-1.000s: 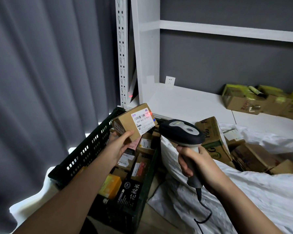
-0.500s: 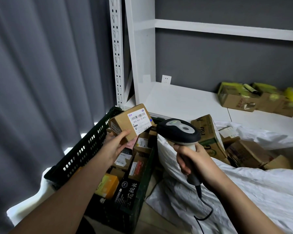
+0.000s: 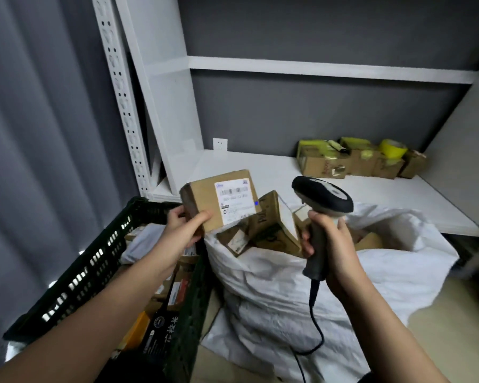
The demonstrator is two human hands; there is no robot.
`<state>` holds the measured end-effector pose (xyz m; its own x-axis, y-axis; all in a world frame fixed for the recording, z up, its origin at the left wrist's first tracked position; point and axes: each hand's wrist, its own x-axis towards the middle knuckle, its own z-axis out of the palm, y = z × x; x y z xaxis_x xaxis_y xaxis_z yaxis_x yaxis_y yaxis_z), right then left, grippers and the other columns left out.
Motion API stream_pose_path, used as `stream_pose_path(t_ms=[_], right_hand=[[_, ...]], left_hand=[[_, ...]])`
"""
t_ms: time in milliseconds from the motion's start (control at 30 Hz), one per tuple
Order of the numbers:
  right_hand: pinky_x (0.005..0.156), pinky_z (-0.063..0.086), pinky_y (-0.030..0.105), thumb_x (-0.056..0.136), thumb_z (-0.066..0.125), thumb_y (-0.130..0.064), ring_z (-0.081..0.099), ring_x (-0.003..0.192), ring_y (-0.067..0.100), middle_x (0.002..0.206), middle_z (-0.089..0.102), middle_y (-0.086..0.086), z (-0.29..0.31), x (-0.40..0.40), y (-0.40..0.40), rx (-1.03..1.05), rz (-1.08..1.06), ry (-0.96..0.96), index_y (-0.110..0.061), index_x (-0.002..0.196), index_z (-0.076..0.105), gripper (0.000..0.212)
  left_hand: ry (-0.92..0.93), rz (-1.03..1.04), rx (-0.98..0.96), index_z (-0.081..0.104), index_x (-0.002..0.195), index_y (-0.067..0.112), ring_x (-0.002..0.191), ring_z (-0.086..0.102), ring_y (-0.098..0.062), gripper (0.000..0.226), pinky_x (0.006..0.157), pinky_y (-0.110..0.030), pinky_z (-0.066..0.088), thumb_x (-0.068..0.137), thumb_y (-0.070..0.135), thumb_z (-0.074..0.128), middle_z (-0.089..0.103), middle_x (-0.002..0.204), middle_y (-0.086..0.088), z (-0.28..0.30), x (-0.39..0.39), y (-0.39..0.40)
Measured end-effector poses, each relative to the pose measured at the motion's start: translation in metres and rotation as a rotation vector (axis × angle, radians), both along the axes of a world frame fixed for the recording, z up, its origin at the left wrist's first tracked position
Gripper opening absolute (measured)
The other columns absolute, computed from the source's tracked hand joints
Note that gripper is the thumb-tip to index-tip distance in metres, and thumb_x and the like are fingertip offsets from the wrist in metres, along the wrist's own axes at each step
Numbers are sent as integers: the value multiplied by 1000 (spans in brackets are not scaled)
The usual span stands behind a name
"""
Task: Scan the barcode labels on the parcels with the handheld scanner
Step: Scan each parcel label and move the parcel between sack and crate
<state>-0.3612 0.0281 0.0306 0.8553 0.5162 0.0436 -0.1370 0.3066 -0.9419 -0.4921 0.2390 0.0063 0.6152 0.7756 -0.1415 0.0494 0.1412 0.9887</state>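
Left hand (image 3: 181, 230) raised, thumb on top, fingers wrapped round left end of cardboard parcel (image 3: 205, 199), white barcode label (image 3: 235, 200) facing up, above crate (image 3: 100, 261) edge. Right hand (image 3: 333, 244) fist-grips handheld scanner (image 3: 322, 199) handle, upright, head beside parcel, over white sack (image 3: 315, 286).

Parcel swung from crate toward sack

The left hand (image 3: 181, 233) has carried the brown cardboard parcel (image 3: 219, 199) rightward, off the black plastic crate (image 3: 94, 275) to the white woven sack's (image 3: 288, 294) edge; the red scan light on its white barcode label (image 3: 235, 201) is gone.
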Motion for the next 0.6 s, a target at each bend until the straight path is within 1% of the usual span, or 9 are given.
stream_pose_path(t_ms=[67,133,200,267,367,400,433,500,600], right_hand=[[48,28,27,89,61,-17,34,38,19,57,45,9,6,13,-21,65,-98,25,-13,97,39,24],[45,29,25,95,56,-14,34,38,17,58,45,8,11,22,-40,57,-185,28,-14,96,39,17],[46,31,25,95,56,-16,35,40,16,59,46,7,15,31,-60,31,-245,28,-16,93,40,16],[46,31,27,95,57,-19,36,41,16,61,47,7,15,41,-78,-5,-278,32,-16,96,40,18],[46,30,27,95,58,-22,37,40,15,64,48,7,13,53,-97,-79,-318,47,-15,101,39,21],[45,29,26,94,58,-22,37,39,14,64,49,6,13,57,-103,-86,-331,46,-14,103,40,22],[45,28,26,94,58,-22,37,39,13,62,49,4,12,60,-109,-89,-348,42,-14,105,41,22],[44,27,25,93,58,-22,37,38,12,58,49,0,10,67,-118,-98,-391,43,-14,104,41,22],[44,29,24,92,60,-24,38,39,12,60,50,0,8,75,-128,-96,-439,78,-15,101,40,23]], left_hand=[[-3,-61,68,38,129,14,103,62,-15,64,87,-29,51,80,27,76,61,119,-5,12,33,-20],[34,-112,125,42,125,17,101,64,-15,78,91,-33,53,63,41,83,64,117,-4,22,66,-39],[91,-151,181,44,122,21,104,63,-17,92,94,-37,52,45,58,80,64,117,-1,27,100,-60],[135,-175,236,45,117,24,104,62,-17,93,93,-37,51,40,65,76,63,115,1,30,131,-84],[218,-206,324,43,118,23,102,54,-14,81,79,-28,48,57,63,77,57,112,7,32,178,-119],[247,-203,353,42,121,21,104,53,-15,81,79,-29,48,61,61,77,56,115,6,30,194,-130],[274,-191,386,42,125,20,110,52,-19,84,86,-33,48,61,62,77,55,122,2,28,209,-140],[379,-173,474,39,132,17,123,48,-27,89,103,-39,39,65,63,74,50,135,-5,22,231,-159],[513,-205,580,27,141,15,130,41,-31,94,104,-41,32,71,60,72,42,141,-12,6,248,-177]])
